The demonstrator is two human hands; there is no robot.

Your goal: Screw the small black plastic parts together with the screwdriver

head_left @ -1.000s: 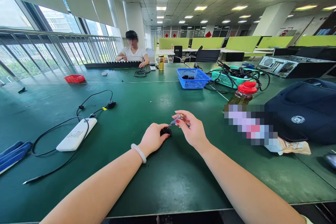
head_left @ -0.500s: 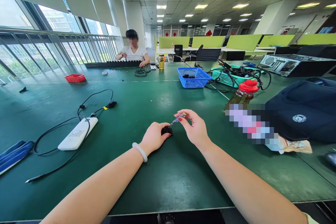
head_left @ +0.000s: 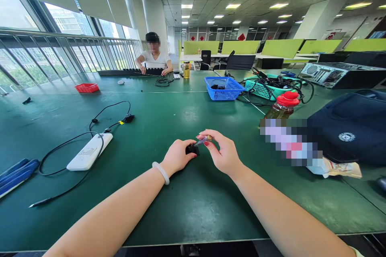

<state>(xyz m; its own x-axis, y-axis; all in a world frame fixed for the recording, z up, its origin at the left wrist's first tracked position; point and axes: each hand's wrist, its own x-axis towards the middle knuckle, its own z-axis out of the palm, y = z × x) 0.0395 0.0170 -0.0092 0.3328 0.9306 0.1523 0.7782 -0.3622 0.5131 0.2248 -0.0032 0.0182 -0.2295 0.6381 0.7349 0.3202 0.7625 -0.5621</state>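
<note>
Left hand (head_left: pixel 177 156): thumb and fingers closed around block (head_left: pixel 193 150), black. Right hand (head_left: pixel 223 151): fingers pinching screwdriver (head_left: pixel 201 141), tilted, tip at block. Bracelet (head_left: pixel 163 172): white, left wrist.

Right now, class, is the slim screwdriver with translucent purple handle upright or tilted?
Tilted: the screwdriver slopes from the right hand down toward the small black block that the left hand holds.

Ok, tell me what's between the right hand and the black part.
In the head view, a screwdriver, held in the right hand, slants toward the black part.
</note>
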